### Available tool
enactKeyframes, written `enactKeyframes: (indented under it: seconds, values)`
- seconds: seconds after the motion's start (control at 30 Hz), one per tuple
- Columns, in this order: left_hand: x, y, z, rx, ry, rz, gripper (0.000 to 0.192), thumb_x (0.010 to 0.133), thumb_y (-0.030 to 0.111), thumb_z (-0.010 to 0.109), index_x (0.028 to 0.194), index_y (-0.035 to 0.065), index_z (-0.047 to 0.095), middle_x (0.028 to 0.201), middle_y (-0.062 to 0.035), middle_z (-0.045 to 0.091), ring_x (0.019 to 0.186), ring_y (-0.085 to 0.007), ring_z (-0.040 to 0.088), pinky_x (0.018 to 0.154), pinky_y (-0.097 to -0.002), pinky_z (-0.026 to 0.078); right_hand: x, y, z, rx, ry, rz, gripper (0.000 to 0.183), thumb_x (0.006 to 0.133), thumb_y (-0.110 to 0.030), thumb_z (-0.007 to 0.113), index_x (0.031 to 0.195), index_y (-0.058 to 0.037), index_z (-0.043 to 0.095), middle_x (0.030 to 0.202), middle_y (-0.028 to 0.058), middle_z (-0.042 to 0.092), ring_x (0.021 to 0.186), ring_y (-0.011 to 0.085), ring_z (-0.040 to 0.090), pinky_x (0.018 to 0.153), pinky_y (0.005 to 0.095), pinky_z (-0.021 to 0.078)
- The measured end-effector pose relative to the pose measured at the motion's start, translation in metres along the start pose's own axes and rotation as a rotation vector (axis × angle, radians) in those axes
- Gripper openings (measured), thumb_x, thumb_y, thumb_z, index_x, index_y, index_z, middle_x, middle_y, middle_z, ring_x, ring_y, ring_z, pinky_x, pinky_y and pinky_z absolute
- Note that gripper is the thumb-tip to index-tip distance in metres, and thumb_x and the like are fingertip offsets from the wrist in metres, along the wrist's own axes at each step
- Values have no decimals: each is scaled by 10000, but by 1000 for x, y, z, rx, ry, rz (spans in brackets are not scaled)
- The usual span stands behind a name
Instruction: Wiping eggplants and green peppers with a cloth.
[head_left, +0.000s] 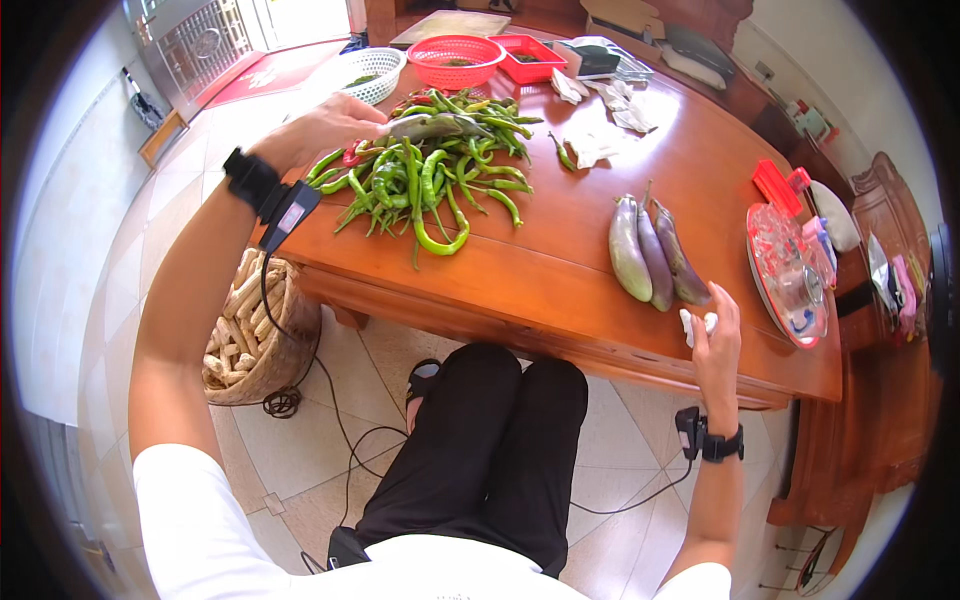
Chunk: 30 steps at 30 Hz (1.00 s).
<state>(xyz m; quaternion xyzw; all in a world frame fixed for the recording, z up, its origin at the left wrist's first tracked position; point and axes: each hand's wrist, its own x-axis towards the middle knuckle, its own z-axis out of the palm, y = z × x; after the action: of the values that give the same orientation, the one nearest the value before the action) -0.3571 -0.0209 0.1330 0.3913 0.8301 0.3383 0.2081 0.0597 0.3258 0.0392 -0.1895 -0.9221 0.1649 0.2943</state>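
Note:
My left hand (322, 129) reaches over the pile of green chili peppers (420, 176) and grips one end of an eggplant (431, 127) lying across it. A few red peppers show among the green ones. On the right half of the wooden table (547, 232), three purple eggplants (652, 251) lie side by side with their stems pointing away from me. My right hand (716, 330) holds a crumpled white tissue (697, 324) beside the lower end of the rightmost eggplant. One single green pepper (562, 153) lies apart, near some crumpled white tissues (596, 146).
A white basket (379, 75), a round red basket (456, 64) and a red rectangular basket (529, 60) stand at the far edge. At the right is a tray with glassware (787, 274). A woven basket of corncobs (259, 330) stands on the floor; black cables hang from both wrists.

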Motion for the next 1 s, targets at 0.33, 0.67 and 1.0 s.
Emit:
enactKeyframes:
  seconds: [0.33, 0.67, 1.0]
  values:
    - [53, -30, 1, 110, -23, -54, 481, 842, 183, 649, 1256, -41, 546, 1165, -143, 591, 1028, -193, 557, 885, -298, 446, -18, 25, 22, 480, 164, 333, 305, 944, -60, 512, 1237, 22, 490, 1210, 103, 510, 1029, 155, 527, 877, 269, 441]
    - [77, -25, 10, 481, -67, -96, 397, 765, 219, 694, 1052, -50, 637, 827, -71, 664, 764, -149, 600, 693, -295, 471, -20, 41, 28, 401, 203, 297, 311, 942, -81, 543, 1239, 1, 501, 1138, 53, 559, 878, 84, 561, 723, 214, 468]
    - [49, -4, 10, 373, 70, -38, 491, 654, 263, 731, 1015, -53, 626, 811, -126, 641, 737, -196, 593, 695, -310, 470, -15, 30, 27, 447, 207, 382, 222, 910, -54, 560, 1120, 13, 536, 1154, 102, 540, 1025, 171, 535, 871, 286, 440]
